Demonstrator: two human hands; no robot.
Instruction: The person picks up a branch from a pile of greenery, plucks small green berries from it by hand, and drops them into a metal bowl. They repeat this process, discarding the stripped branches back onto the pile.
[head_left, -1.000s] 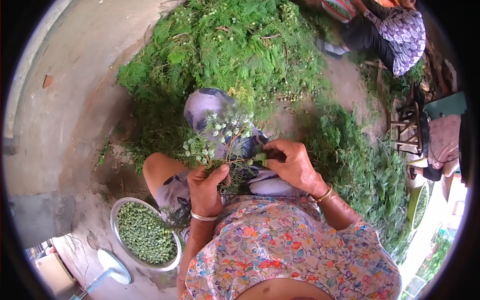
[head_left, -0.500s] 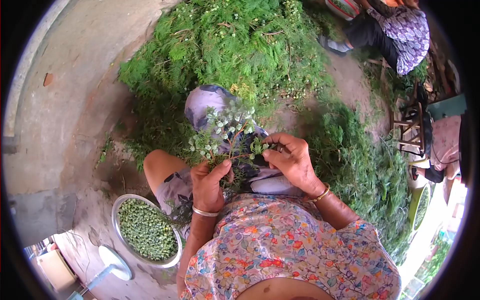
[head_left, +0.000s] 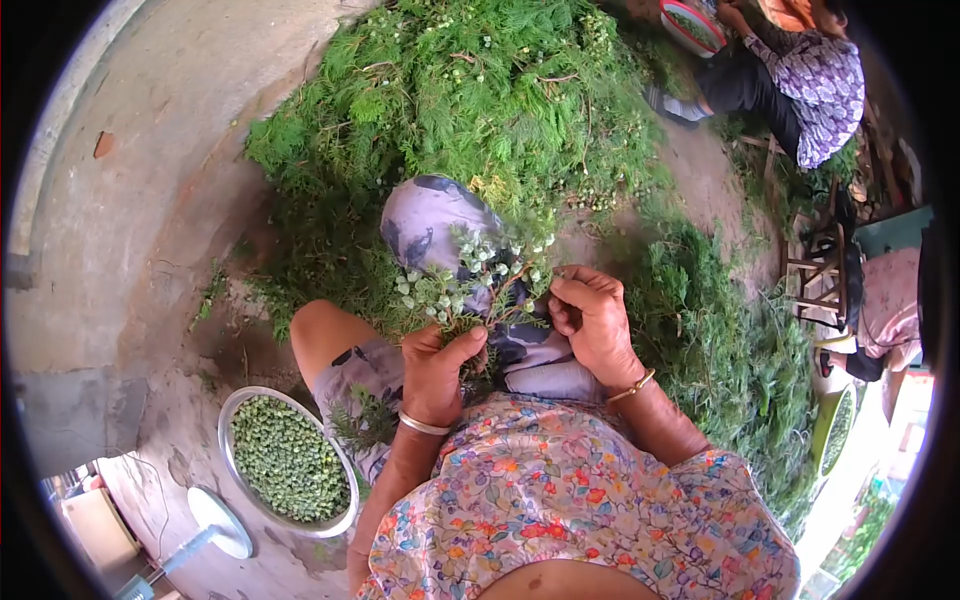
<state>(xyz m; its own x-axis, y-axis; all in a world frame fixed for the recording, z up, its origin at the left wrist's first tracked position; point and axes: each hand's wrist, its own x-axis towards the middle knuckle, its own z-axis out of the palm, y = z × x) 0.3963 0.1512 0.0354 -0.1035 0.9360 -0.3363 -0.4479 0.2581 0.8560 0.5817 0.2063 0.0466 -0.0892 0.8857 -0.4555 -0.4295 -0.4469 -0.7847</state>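
Observation:
In my left hand [head_left: 438,372] is a conifer branch [head_left: 490,278] with pale blue-green cones, its stem gripped between thumb and fingers over my lap. My right hand [head_left: 592,312] is at the branch's right side, thumb and forefinger pinched together by its tip; whatever they pinch is too small or hidden to make out. Beside my left forearm a metal basin [head_left: 228,440] stands on the ground, filled with picked green cones [head_left: 290,462]. A dark green sprig [head_left: 365,420] hangs near my left wrist.
Cut green branches form a large heap [head_left: 470,100] in front of me, and another heap [head_left: 730,340] lies at my right. A co-worker [head_left: 810,85] sits at the upper right by a red-rimmed basin [head_left: 692,28]. A wooden stool [head_left: 820,280] and a concrete wall [head_left: 150,150] flank the area.
My right hand has moved slightly right and up, and the green sprig tip it was pinching is no longer visible in it. The left hand still grips the branch, shifted a little right.

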